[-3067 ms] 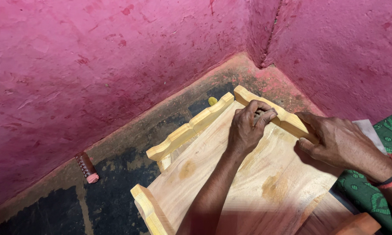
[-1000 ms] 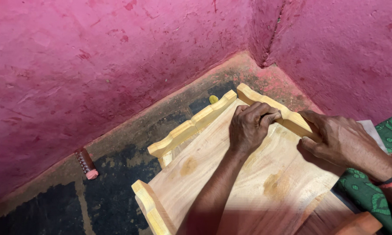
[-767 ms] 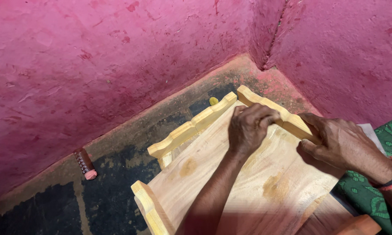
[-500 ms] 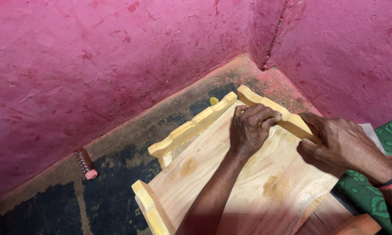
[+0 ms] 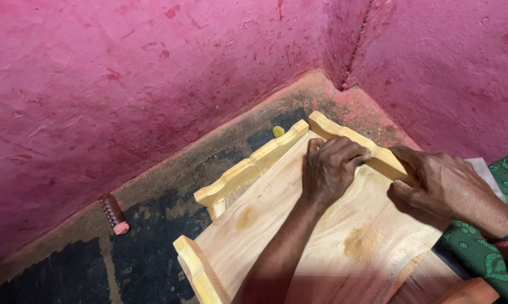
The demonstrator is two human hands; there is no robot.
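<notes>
Wooden tray (image 5: 321,236): pale board with raised scalloped rails, lying on the floor in the lower centre and right of the frame, one corner aimed at the wall corner at upper right.

Far rail (image 5: 352,141): runs from the tray's top corner down toward the right, under both hands.

Left rail (image 5: 248,169): wavy-topped strip along the upper left edge of the board.

Near end piece (image 5: 194,270): rounded, at lower left of the tray.

Left hand (image 5: 330,166): centre of frame, fingers curled together and pressed down over the far rail, palm on the board.

Right hand (image 5: 440,183): right of frame, thumb and fingers clamped on the lower end of the far rail.

Small brown bottle (image 5: 114,214): pink-capped, lying on the dark floor (image 5: 68,270) at left, well apart from the tray.

Yellow bit (image 5: 278,131): on the floor just beyond the left rail.

Pink walls (image 5: 152,67): fill the upper frame.

Green patterned cloth (image 5: 490,247): lower right edge.
</notes>
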